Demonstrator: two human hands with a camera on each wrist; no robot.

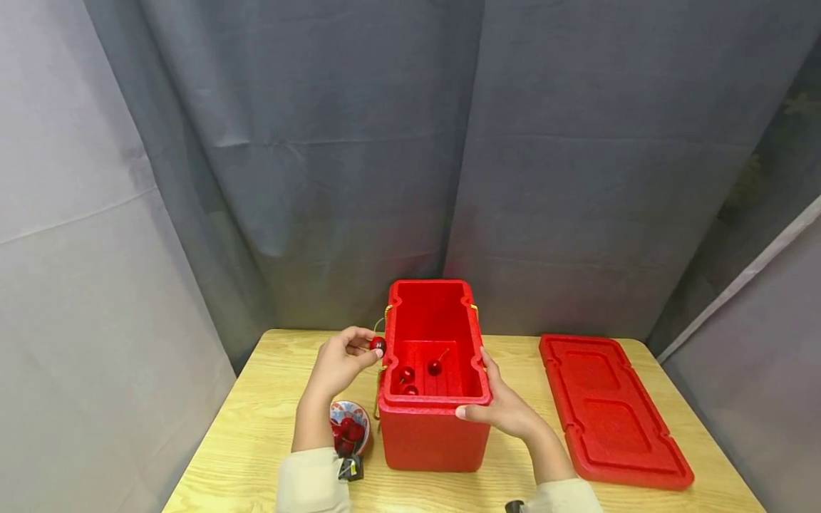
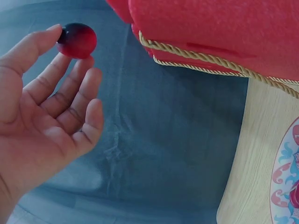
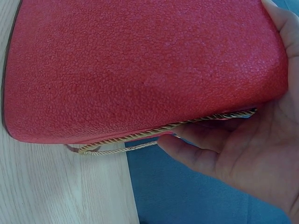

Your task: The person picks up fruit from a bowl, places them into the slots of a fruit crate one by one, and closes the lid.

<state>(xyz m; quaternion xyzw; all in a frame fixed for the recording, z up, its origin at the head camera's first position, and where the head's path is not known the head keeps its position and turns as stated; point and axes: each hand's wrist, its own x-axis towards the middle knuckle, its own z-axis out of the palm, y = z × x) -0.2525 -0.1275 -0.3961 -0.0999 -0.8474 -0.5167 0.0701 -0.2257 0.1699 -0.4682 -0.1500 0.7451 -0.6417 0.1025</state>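
Observation:
Between thumb and fingertips my left hand pinches a dark red cherry with a thin stem, just outside the left rim of a red foam box. The left wrist view shows the cherry held at the fingertips, apart from the box wall. My right hand grips the box's near right corner, thumb at the front rim and fingers along the right side. Inside the box lie a stemmed cherry and two more cherries near the front left.
A patterned bowl with several cherries stands left of the box, partly hidden by the left forearm. The box's red lid lies on the wooden table at right. Gold rope hangs along the box sides. Grey curtains stand behind.

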